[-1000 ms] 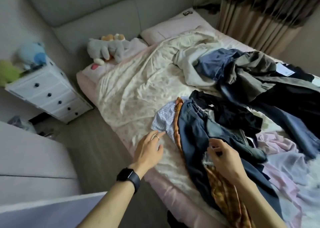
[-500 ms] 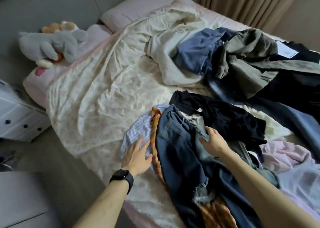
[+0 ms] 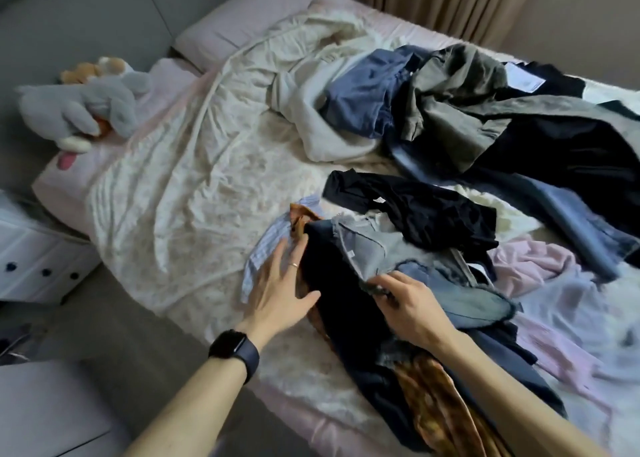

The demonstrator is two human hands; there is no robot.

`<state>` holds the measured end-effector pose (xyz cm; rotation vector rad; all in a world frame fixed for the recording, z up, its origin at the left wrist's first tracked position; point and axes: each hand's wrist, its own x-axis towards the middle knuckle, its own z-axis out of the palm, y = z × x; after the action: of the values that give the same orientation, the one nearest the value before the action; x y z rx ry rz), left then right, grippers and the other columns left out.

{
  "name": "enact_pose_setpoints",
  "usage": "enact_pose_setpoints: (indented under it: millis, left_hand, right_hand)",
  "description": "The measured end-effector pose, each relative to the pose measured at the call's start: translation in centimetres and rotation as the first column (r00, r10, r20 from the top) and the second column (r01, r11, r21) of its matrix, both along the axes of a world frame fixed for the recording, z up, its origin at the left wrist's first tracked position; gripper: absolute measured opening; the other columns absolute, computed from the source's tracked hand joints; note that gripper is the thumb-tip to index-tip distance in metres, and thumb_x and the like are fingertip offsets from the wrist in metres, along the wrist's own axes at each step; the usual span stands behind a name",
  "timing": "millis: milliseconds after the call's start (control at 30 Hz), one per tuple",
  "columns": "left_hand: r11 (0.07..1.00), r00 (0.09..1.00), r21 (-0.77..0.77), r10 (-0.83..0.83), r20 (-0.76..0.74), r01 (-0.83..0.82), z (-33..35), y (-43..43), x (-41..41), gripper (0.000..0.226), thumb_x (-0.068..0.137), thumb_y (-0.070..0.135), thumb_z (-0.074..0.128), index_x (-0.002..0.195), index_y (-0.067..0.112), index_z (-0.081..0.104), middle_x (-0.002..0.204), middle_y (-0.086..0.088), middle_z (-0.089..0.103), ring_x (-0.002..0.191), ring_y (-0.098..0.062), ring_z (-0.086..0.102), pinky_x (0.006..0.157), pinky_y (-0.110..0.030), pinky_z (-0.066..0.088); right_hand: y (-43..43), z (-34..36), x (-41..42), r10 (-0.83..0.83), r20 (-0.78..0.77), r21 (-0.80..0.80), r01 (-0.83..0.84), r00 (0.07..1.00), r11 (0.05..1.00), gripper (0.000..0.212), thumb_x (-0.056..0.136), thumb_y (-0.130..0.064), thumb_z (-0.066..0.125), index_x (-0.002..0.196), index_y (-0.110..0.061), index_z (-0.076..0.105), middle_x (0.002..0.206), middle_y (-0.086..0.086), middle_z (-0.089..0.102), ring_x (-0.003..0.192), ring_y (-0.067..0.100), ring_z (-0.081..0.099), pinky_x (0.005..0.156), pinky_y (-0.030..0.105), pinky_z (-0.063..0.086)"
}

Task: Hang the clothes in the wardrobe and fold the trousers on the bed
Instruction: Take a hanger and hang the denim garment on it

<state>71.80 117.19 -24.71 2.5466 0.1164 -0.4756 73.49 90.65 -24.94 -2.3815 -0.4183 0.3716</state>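
Jeans [image 3: 332,283]: dark denim, frayed raw hems, crumpled on bed [image 3: 194,193] near its edge, over orange patterned cloth [image 3: 436,411]. Right hand [image 3: 408,304] pinches frayed hem; left hand [image 3: 277,293] fingers spread over striped shirt [image 3: 266,248]

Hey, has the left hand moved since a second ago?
Yes. The left hand has moved right: it was on the bare sheet beside the striped shirt and now lies over that shirt, fingertips reaching the edge of the dark jeans.
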Motion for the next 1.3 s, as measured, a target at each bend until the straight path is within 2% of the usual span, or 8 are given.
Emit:
enact_pose_setpoints:
  millis: [133,200,333,467,700,900,1033,1300]
  left_hand:
    - [0.872,0.878,0.222,-0.466,0.110,0.436,4.6,-3.7,-2.6,0.070,0.088,0.052,0.065,0.150,0.053,0.032,0.168,0.009,-0.007,0.153,-0.016,-0.007,0.124,-0.045,0.000]
    - [0.876,0.870,0.215,-0.468,0.157,0.432,6.7,-4.7,-4.8,0.034,0.094,0.046,0.059,0.126,0.038,0.063,0.167,0.006,0.018,0.155,-0.015,0.004,0.125,-0.038,-0.002]
    - [0.888,0.869,0.212,-0.450,0.209,0.409,11.4,-5.5,-11.2,0.021,0.091,0.037,0.051,0.103,0.023,0.062,0.141,0.006,0.057,0.144,-0.017,0.036,0.120,-0.033,0.019]
    - [0.941,0.914,0.213,-0.313,0.260,0.262,16.1,-4.1,-18.6,0.017,0.090,0.046,0.041,0.084,0.030,0.039,0.082,0.003,0.063,0.087,-0.027,0.061,0.067,-0.034,0.036]
    - [0.962,0.917,-0.205,0.237,0.319,-0.178,25.6,-0.5,-29.1,0.025,0.093,0.034,0.063,0.074,0.025,0.051,0.056,0.005,0.054,0.055,-0.013,0.050,0.058,-0.034,0.047]
    - [0.714,0.790,-0.606,0.573,0.216,-0.352,36.5,0.8,-34.1,0.028,0.087,0.035,0.069,0.078,0.009,0.067,0.068,-0.015,0.068,0.057,-0.025,0.063,0.056,-0.033,0.050]
    - [0.459,0.580,-0.741,0.806,0.116,-0.490,39.2,1.7,-37.3,0.029,0.093,0.028,0.068,0.081,0.002,0.072,0.072,-0.015,0.070,0.053,-0.021,0.064,0.053,-0.024,0.049]
    - [-0.050,0.014,-0.740,0.997,-0.080,-0.671,36.0,1.5,-45.8,0.021,0.096,0.030,0.063,0.084,0.014,0.069,0.071,-0.003,0.074,0.040,-0.001,0.053,0.033,-0.011,0.030]
  right_hand:
    - [-0.7,5.9,-5.9,0.051,0.091,0.051,-0.056,0.994,0.997,0.026,0.090,-0.012,0.067,0.112,-0.023,0.073,0.094,-0.004,0.065,0.082,0.023,0.065,0.067,0.036,0.054]
    - [-1.6,8.5,-8.8,0.053,0.142,0.037,-0.058,0.988,0.998,0.028,0.089,-0.011,0.070,0.112,-0.024,0.074,0.094,-0.005,0.066,0.082,0.021,0.066,0.067,0.033,0.055]
    - [-4.2,12.6,-14.9,0.067,0.285,-0.037,-0.058,0.956,0.998,0.019,0.086,-0.021,0.078,0.104,-0.027,0.074,0.090,-0.010,0.067,0.077,0.016,0.066,0.059,0.030,0.055]
    - [-5.0,14.8,-18.3,0.188,0.273,-0.277,-0.110,0.943,0.954,0.017,0.090,-0.043,0.068,0.101,-0.031,0.071,0.095,-0.013,0.065,0.085,0.017,0.067,0.060,0.033,0.054]
    - [2.5,22.1,-18.9,0.024,0.499,0.018,-0.037,0.866,0.999,0.020,0.082,-0.017,0.080,0.101,-0.020,0.077,0.106,-0.001,0.068,0.079,0.028,0.069,0.072,0.039,0.057]
    - [11.2,29.1,-21.5,0.026,0.442,0.280,-0.166,0.897,0.946,0.023,0.092,-0.028,0.071,0.114,-0.027,0.068,0.115,-0.008,0.065,0.074,0.002,0.068,0.079,0.027,0.052]
    - [12.9,32.6,-25.8,-0.004,0.481,0.592,-0.322,0.877,0.739,0.010,0.094,-0.037,0.066,0.098,-0.028,0.063,0.089,-0.012,0.066,0.077,0.007,0.065,0.063,0.020,0.051]
    - [18.4,28.6,-36.0,0.525,0.485,0.348,-0.705,0.699,0.618,0.044,0.078,-0.065,0.071,0.100,-0.029,0.059,0.091,-0.016,0.064,0.078,0.006,0.065,0.068,0.028,0.052]
